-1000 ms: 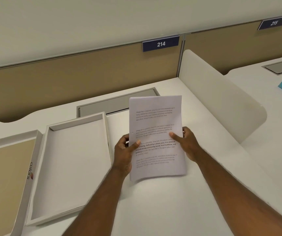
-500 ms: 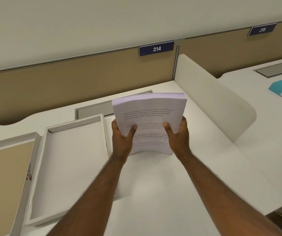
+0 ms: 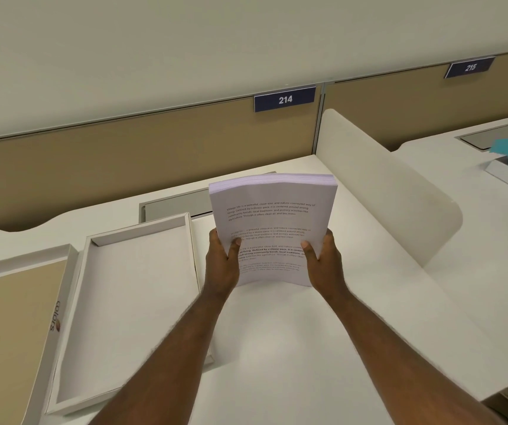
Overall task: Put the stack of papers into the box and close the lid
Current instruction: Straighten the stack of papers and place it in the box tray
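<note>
Papers (image 3: 272, 216) upright, long axis tilted away.

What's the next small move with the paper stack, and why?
Probably carry the stack of papers left and lay it flat in the open box. Both the left hand and the right hand grip its lower sides, holding it tilted up above the desk; the box sits empty just to its left, with the lid lying beside it.

left hand (image 3: 221, 265), right hand (image 3: 324, 265) bare; forearms bare, sleeveless.
</note>
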Demonstrator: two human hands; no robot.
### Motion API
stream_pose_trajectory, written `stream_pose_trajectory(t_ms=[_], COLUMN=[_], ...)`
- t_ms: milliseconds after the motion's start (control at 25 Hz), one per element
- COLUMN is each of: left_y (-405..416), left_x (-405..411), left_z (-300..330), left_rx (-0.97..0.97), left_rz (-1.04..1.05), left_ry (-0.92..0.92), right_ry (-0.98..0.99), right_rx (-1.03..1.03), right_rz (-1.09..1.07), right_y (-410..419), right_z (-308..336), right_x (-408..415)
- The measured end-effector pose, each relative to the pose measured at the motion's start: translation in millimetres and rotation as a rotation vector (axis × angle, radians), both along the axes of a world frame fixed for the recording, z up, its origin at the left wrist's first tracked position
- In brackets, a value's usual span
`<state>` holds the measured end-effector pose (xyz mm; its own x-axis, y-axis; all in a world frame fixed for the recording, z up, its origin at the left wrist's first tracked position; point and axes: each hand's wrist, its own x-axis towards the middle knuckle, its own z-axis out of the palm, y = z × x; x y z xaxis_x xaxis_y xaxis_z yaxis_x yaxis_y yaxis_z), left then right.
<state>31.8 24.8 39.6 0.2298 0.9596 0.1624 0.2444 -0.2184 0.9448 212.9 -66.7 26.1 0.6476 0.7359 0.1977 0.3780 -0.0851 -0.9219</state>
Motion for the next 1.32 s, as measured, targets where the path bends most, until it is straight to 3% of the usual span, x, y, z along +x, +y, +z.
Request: stream_pose_trajectory(t_ms=[240, 440, 800, 1000, 1320], left_y=[8, 26, 40, 59, 84], left_x=[-6, -27, -166, -236, -274], left_z=[10, 45, 46, 26, -14], left_rx=[0.09, 0.119, 0.075, -0.019, -0.174], left_rz=[-0.003, 0.065, 0.188, 0.256, 0.203], left_ry=[0.208, 0.336, 0.399, 0.535, 0.589], right_ry=[-0.172, -0.169, -0.126, -0.062, -0.032], right_rx=[-0.146, -0.204, -0.339, -0.454, -0.613], right_rz=[-0.035, 0.031, 0.266, 0.334, 0.318], right_y=[1, 26, 84, 109, 137], right_z=[13, 47, 57, 45, 7], right_x=[13, 8, -118, -187, -234])
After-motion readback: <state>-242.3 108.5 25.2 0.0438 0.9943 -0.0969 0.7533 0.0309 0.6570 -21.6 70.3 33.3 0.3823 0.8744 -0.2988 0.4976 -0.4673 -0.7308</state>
